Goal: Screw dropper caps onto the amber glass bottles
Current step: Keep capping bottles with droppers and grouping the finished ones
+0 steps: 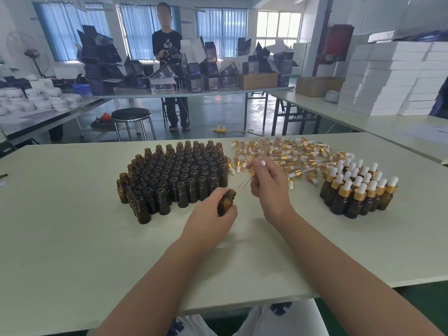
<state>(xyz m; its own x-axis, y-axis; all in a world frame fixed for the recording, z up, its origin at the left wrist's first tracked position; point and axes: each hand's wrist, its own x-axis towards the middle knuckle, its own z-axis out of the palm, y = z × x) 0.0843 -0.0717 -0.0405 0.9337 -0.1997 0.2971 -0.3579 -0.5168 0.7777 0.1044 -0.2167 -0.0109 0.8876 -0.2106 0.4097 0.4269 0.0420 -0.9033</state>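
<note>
- Left hand [211, 218] reaches in from 7 o'clock, its fingers curled round an amber bottle [226, 202] whose neck tilts toward 1 o'clock.
- Right hand [269, 185], at the bottle's 2 o'clock, pinches a dropper cap [252, 171]; the pipette points toward 8 o'clock, its tip just beside the bottle's mouth.

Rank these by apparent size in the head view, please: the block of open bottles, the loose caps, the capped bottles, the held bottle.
1. open bottles
2. loose caps, a flatter heap lying farther off, so its lead over the next is unsure
3. capped bottles
4. held bottle, in the left hand
</note>
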